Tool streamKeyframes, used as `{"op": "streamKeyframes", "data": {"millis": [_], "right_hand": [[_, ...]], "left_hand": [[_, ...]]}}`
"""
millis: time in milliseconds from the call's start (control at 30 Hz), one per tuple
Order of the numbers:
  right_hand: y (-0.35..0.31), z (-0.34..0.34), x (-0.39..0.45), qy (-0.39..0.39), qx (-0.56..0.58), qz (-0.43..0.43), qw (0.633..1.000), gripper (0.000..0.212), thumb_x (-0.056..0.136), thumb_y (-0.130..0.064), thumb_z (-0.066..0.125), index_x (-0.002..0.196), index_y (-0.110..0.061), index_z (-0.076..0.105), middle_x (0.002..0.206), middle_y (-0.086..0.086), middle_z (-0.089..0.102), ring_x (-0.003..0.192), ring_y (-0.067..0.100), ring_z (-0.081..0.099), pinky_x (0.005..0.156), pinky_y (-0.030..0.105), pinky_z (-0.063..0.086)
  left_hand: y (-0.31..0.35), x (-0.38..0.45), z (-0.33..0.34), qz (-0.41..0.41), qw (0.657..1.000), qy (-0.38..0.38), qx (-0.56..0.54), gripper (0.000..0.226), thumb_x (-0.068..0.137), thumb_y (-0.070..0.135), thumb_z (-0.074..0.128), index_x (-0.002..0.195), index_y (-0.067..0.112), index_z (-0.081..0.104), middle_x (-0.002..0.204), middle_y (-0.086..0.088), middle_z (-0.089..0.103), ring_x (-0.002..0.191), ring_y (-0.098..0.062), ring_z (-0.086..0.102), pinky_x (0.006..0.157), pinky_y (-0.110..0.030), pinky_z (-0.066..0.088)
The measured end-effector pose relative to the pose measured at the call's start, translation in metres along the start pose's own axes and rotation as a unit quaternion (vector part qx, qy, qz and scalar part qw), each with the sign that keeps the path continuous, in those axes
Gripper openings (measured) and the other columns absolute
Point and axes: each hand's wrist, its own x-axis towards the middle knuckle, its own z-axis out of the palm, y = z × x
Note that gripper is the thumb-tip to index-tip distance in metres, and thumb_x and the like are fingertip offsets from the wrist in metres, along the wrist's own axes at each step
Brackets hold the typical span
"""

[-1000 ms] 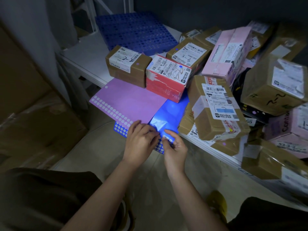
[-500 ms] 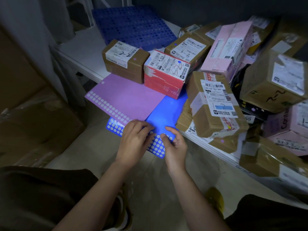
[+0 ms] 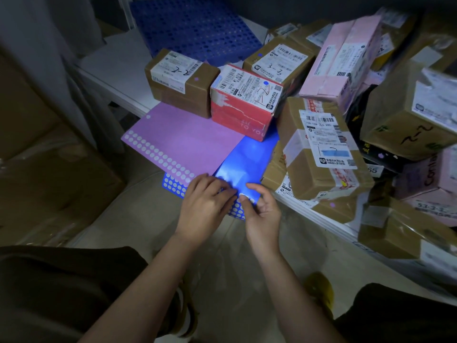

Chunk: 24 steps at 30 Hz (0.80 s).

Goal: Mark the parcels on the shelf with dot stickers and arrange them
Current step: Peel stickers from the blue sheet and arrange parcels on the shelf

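The glossy blue sticker sheet (image 3: 243, 159) lies half over the front lip of the white shelf (image 3: 116, 68), its near edge hanging free with rows of pale round dots showing at the corners. The left hand (image 3: 206, 206) lies on that near edge, fingers bent over the sheet and pressing it down; the right hand (image 3: 262, 214), just right of it, has thumb and forefinger drawn together at the sheet's rim, though whether a dot is pinched between them cannot be told. Overlapping the blue sheet's left side is one matte purple sticker sheet (image 3: 183, 142), flat, with rows of white empty circles along its near edge. Directly behind the two sheets stand two boxy parcels touching side by side: a brown cardboard parcel (image 3: 181, 81) bearing a purple dot, and a red parcel (image 3: 243, 102) with a torn white label and a blue dot. To the blue sheet's right a taped brown carton (image 3: 321, 149) tilts against a loose heap of further cardboard and pink boxes. Far behind, a blue perforated plastic panel (image 3: 195, 26) rests on the shelf.
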Motion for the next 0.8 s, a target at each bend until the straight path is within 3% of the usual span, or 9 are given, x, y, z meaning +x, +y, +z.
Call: {"op": "streamKeyframes", "data": {"millis": [367, 600, 733, 800], "right_hand": [[-0.001, -0.003, 0.001, -0.011, -0.054, -0.037, 0.998, 0.032, 0.089, 0.004, 0.06, 0.097, -0.027, 0.062, 0.082, 0.009, 0.061, 0.065, 0.012, 0.05, 0.066, 0.025, 0.046], [-0.002, -0.004, 0.002, -0.013, -0.064, -0.044, 0.997, 0.038, 0.088, 0.001, 0.062, 0.091, -0.037, 0.063, 0.078, 0.034, 0.053, 0.061, 0.021, 0.043, 0.061, 0.033, 0.04], [0.0, -0.005, 0.003, -0.014, -0.055, -0.037, 0.998, 0.04, 0.089, 0.001, 0.062, 0.093, -0.039, 0.063, 0.076, 0.031, 0.054, 0.063, 0.021, 0.045, 0.064, 0.036, 0.042], [0.001, -0.006, 0.002, -0.013, -0.039, -0.027, 0.999, 0.034, 0.089, 0.003, 0.062, 0.095, -0.031, 0.063, 0.075, 0.017, 0.06, 0.065, 0.019, 0.049, 0.066, 0.032, 0.045]], "left_hand": [[-0.004, 0.004, 0.005, 0.024, 1.0, 0.0, 0.007, 0.014, 0.083, 0.027, 0.067, 0.089, 0.016, 0.074, 0.087, 0.003, 0.067, 0.086, -0.016, 0.052, 0.094, -0.039, 0.042], [-0.003, 0.004, 0.008, 0.024, 1.0, 0.018, 0.01, 0.019, 0.084, 0.026, 0.059, 0.085, 0.016, 0.075, 0.082, 0.003, 0.067, 0.083, -0.015, 0.05, 0.094, -0.036, 0.04], [-0.003, 0.003, 0.01, -0.001, 0.999, 0.03, -0.012, 0.015, 0.084, 0.025, 0.062, 0.083, 0.016, 0.074, 0.081, 0.003, 0.067, 0.082, -0.014, 0.051, 0.094, -0.037, 0.04], [-0.003, 0.003, 0.011, -0.02, 0.999, 0.037, -0.025, 0.012, 0.084, 0.024, 0.063, 0.081, 0.016, 0.072, 0.081, 0.003, 0.066, 0.081, -0.014, 0.053, 0.095, -0.037, 0.041]]}}
